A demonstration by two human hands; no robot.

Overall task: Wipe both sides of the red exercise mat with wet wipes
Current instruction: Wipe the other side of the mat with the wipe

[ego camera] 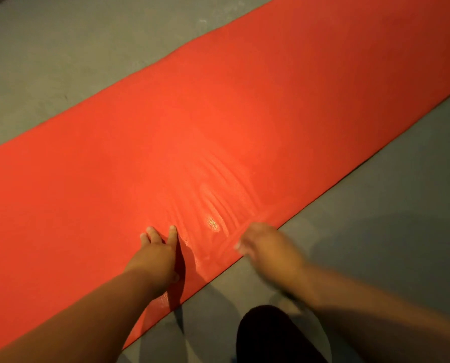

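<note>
Diagonally across the view lies the red exercise mat [218, 113], unrolled flat and running from the lower left to the upper right corner. It rests on a grey floor [48, 48] that shows on both of its long sides.

Both bare forearms reach in from the bottom of the view. The left hand [155, 254] is set down on the mat a little way in from the near long edge. Its fingers [172, 231] are straight and slightly spread, pressed against the red surface and curled round nothing. It throws a dark shadow on the mat just to its right.

The right hand [268, 247] sits right at the near edge of the mat, partly over the floor. It is smeared by blur, so whether its fingers are curled or straight cannot be told. Nor can it be told whether the pale bit at its left tip is a fingertip or a wipe.

A dark knee [268, 336] shows at the bottom, over the floor between the two arms and clear of the mat.

Between the hands, pale wet streaks [218, 195] fan out from the near edge toward the middle of the mat. Among them lies one small glossy patch [212, 223] that catches the light.
</note>
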